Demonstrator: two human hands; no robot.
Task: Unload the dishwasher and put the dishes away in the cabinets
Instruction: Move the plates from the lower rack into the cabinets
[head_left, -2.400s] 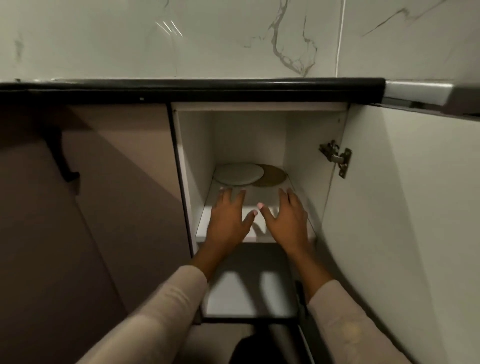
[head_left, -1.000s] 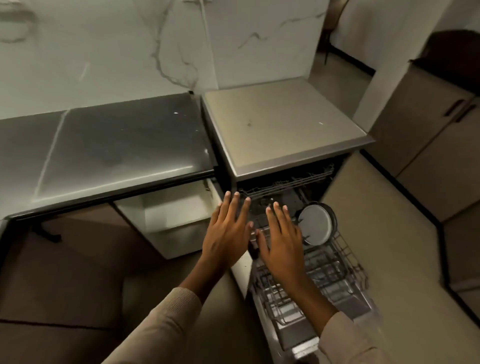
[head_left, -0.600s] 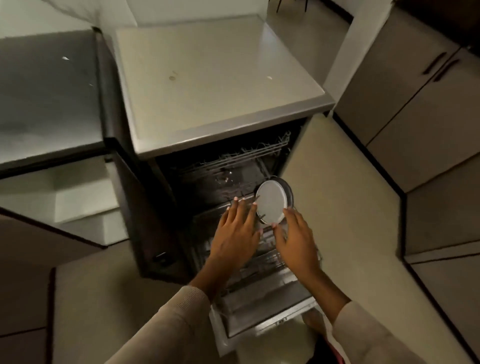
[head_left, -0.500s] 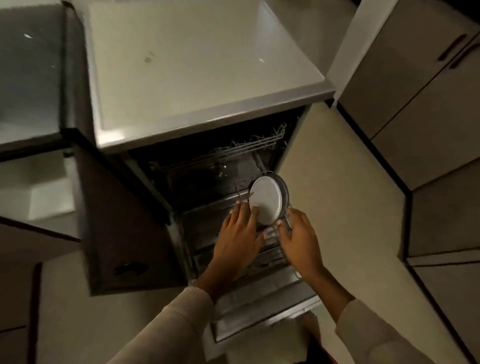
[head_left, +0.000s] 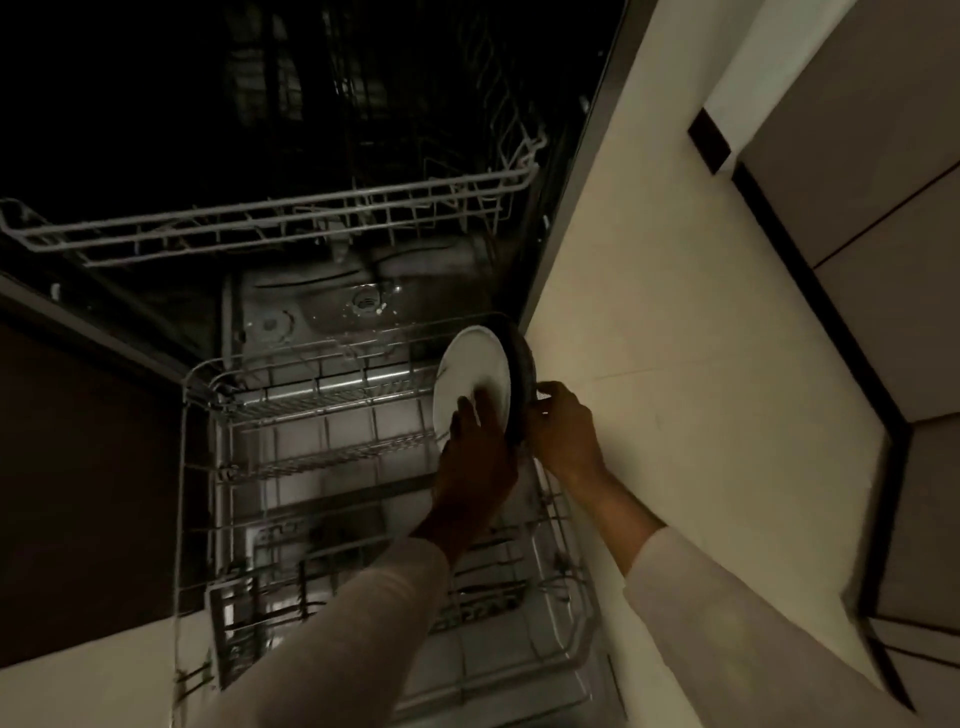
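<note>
Both hands now off cabinet shelf, at lower rack centre-right: left hand grips white plate, right hand grips dark dish; lift-out next.

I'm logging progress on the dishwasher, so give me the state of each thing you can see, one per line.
White plate: upright on edge in the lower rack, both hands on it.
Dark dish: upright just behind the white plate.
Lower rack: pulled out, otherwise looks bare.
Upper rack: partly out, no dishes visible.
Left hand: on the plate's face.
Right hand: gripping the rims.
</note>
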